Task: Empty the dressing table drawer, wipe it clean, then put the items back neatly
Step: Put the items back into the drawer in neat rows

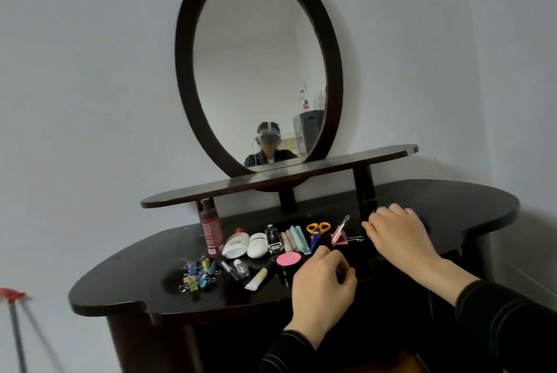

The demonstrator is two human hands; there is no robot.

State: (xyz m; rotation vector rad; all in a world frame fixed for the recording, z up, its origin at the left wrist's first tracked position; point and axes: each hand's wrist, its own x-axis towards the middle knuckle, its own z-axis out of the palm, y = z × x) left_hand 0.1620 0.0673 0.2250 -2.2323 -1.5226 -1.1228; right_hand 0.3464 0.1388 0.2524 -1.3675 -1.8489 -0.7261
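Drawer items lie spread on the dark dressing table top: a red-brown bottle, a white tube, a white oval case, yellow-handled scissors, a pink binder clip, a round pink compact, a cream tube and a pile of coloured binder clips. My left hand hovers just right of the compact with curled fingers; anything inside it is hidden. My right hand lies palm down at the right, over something purple that peeks out behind it.
An oval mirror stands above a narrow raised shelf at the back. A red-topped stand is at the lower left. A brown wooden edge shows below the table front. A grey wall surrounds the table.
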